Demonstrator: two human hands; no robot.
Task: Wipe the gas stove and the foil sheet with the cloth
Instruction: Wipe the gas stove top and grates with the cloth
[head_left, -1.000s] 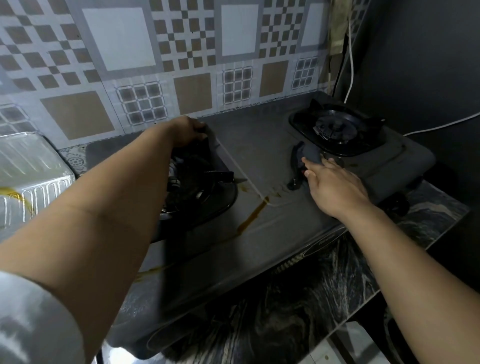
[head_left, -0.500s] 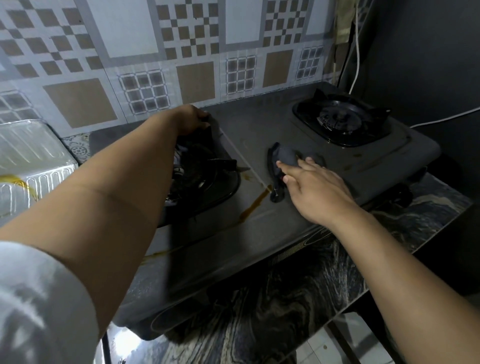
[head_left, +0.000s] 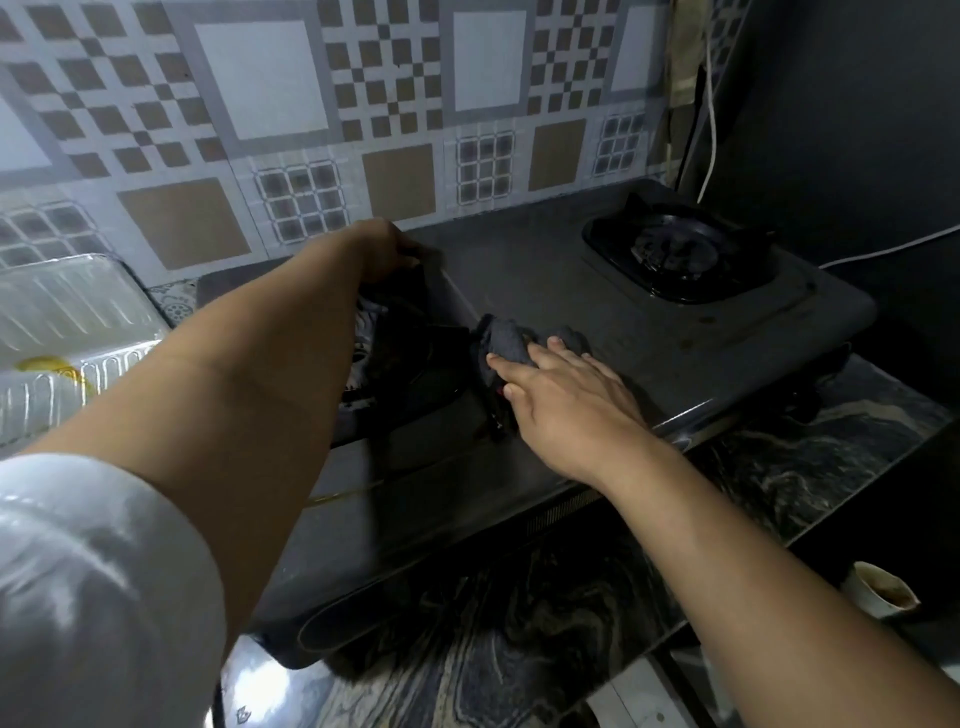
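A dark two-burner gas stove (head_left: 561, 291) stands on a marbled counter. My right hand (head_left: 566, 400) lies flat on a grey cloth (head_left: 506, 340), pressing it to the stove top just right of the left burner. My left hand (head_left: 382, 252) reaches over the left burner (head_left: 410, 358) and grips the far edge of its black pan support. An embossed foil sheet (head_left: 67, 332) with a yellow stain lies at the far left. My left forearm hides most of the stove's left side.
The right burner (head_left: 675, 249) sits at the back right. A white cable (head_left: 711, 119) runs down the dark wall on the right. A patterned tile wall (head_left: 311, 130) rises behind the stove. A small cup (head_left: 878, 590) stands low on the right.
My right hand has slid the cloth leftward across the stove top, from near the right burner to beside the left burner, over the brown streak. My left hand has stayed at the left burner.
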